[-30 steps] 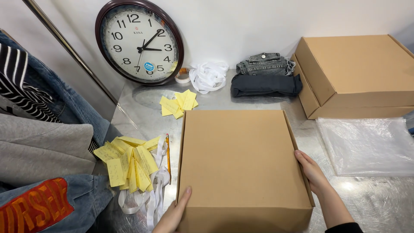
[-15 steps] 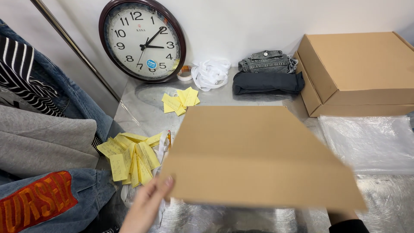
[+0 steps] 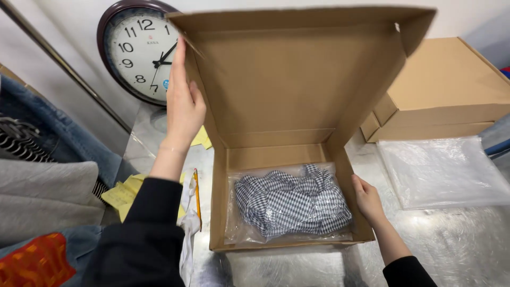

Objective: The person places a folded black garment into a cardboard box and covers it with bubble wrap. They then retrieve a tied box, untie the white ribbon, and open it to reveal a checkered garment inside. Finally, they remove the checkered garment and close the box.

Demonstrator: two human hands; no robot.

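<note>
Hands (image 3: 183,106) on open cardboard box (image 3: 287,122)

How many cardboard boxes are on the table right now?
2. The open box sits in front, left hand on its lid, right hand on its side. The closed box lies back right. Others may be hidden.
</note>
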